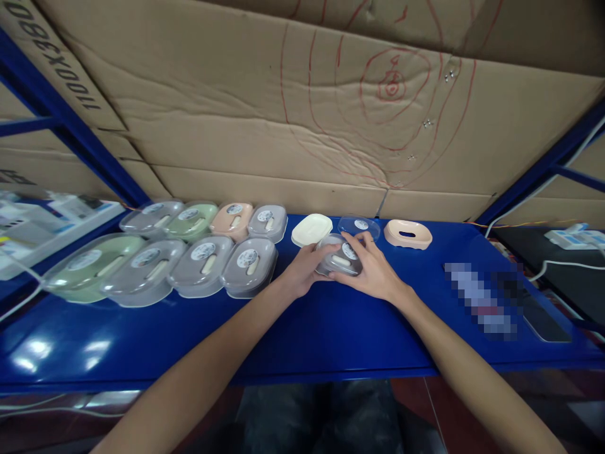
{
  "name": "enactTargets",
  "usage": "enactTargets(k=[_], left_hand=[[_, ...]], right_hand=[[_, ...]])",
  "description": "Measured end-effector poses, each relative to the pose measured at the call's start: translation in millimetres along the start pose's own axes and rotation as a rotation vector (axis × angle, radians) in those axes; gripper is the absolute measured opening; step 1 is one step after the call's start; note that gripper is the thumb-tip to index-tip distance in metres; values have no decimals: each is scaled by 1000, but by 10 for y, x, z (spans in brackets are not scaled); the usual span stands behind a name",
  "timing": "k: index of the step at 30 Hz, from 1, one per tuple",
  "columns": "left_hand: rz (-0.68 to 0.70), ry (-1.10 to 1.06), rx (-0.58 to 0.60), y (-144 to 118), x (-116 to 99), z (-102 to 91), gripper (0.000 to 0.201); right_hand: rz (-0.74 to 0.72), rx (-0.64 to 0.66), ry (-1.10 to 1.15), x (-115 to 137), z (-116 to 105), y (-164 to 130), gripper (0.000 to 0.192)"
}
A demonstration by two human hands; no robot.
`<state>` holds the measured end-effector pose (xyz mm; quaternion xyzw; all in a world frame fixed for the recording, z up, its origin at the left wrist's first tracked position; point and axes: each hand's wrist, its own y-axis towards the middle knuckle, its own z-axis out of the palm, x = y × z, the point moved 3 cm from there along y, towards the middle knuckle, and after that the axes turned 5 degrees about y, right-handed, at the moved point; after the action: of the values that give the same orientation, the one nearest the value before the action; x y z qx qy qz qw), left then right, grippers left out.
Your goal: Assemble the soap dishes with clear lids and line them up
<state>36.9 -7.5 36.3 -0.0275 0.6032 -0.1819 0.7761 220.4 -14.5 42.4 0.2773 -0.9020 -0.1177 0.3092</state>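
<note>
Glossy blue plain-topped table (293,353) carries two rows of lidded oval plastic boxes in grey, green and peach (201,253) at left; near its back middle, left hand (305,270) and right hand (375,270) both grip one grey oval plastic box (336,260) by its sides. Uneven finger pressure could skew its clear cover (348,252), seating can't tell. Peach slotted plastic dish (409,237) sits apart at right, but a backward slip could shove the cream oval plastic tray (311,229) or separate clear oval lid (350,225), both crowded close behind.

Blue shelf (302,340), cardbd. wall (203,88), reddish flr. (437,410)
</note>
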Motion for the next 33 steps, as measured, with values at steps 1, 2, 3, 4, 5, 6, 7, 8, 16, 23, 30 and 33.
enactTargets(k=[1,2,3,4,5,6,7,8,16,23,30,33], left_hand=[[2,0,-2,5,7,-3,50],[4,-2,-4,11,14,-6,50],[7,-3,-6,18,22,-10,50],[13,-4,-5,24,29,-13,50],[20,-4,-3,30,34,-15,49],[28,-4,-1,35,39,-17,48],[36,-3,2,38,41,-16,48],[42,-1,1,39,43,-14,48],[28,49,-30,-29,25,42,50],[43,92,-75,-50,63,63,53],[39,86,-78,-54,51,89,55],[38,98,-87,-56,46,95,57]], right_hand=[[3,2,-4,6,0,1,101],[8,6,-12,14,1,1,101],[15,9,-24,22,1,0,101],[23,11,-38,30,1,-1,101],[30,13,-49,37,1,-2,101],[35,12,-54,42,-1,-3,101],[39,12,-53,45,-3,-3,101],[42,12,-47,46,-7,-2,101],[31,43,-78,65,-36,7,97],[17,123,-208,135,-68,7,99],[39,112,-152,178,-116,5,80],[55,114,-123,192,-131,7,82]])
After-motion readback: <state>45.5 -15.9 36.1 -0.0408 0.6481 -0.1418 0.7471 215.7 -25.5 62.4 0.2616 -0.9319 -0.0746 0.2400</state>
